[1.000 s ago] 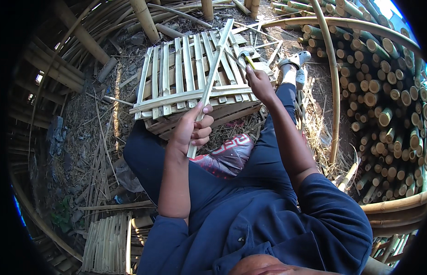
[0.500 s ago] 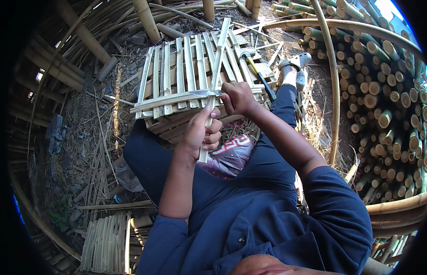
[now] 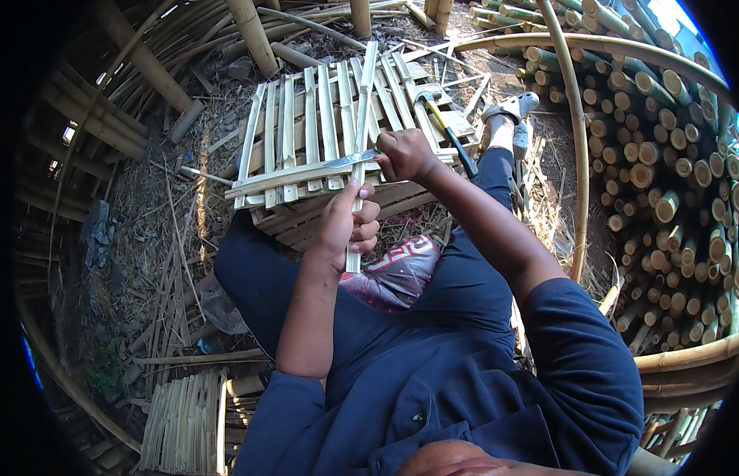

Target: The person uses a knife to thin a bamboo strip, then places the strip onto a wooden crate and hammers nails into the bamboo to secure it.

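Note:
My left hand is closed round the lower part of a long pale bamboo strip, which points away from me over a slatted bamboo panel. In my right hand is a knife, its handle hidden by my fingers. The bright knife blade points left and lies across the strip, just above my left hand. Split bamboo slats lie side by side on the panel, with a crosspiece along its near edge.
A hammer with a yellow and black handle lies on the panel's right side. Cut bamboo poles are stacked at the right. Another slatted piece lies at lower left, and a patterned cloth bundle sits between my legs.
The strip's far end has swung left and come slightly nearer. My right hand and the knife have shifted a little left and away from me, the blade still across the strip.

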Demonstrator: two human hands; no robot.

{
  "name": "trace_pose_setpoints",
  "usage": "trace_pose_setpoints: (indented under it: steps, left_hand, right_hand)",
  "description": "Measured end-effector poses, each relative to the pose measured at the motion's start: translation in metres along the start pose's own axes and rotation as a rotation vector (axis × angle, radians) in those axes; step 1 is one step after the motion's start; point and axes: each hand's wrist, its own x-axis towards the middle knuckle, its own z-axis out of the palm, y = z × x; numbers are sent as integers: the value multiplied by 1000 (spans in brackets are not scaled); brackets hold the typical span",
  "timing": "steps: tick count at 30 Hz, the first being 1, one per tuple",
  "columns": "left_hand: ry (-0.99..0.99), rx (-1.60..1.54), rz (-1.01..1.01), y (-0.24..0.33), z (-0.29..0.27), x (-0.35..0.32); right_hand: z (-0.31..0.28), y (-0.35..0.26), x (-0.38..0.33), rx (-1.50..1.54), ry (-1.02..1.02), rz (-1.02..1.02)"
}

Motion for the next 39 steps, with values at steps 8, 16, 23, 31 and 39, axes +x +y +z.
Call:
trace_pose_setpoints:
  steps: [8,16,23,31,39]
  left_hand:
    - [-27,-39,-57,2,11,-14]
    - [-35,-118,6,3,-8,5]
    - [-71,-111,-104,-3,10,-8]
    - [-147,-81,-217,-12,39,-24]
    - [-99,-112,-182,-11,21,1]
  right_hand:
    - [-30,54,8,-107,-55,267]
    - [-18,10,2,29,-116,169]
    - [-3,58,16,-196,97,53]
    - [-46,143,16,-511,-92,797]
    - [-70,79,27,143,52,707]
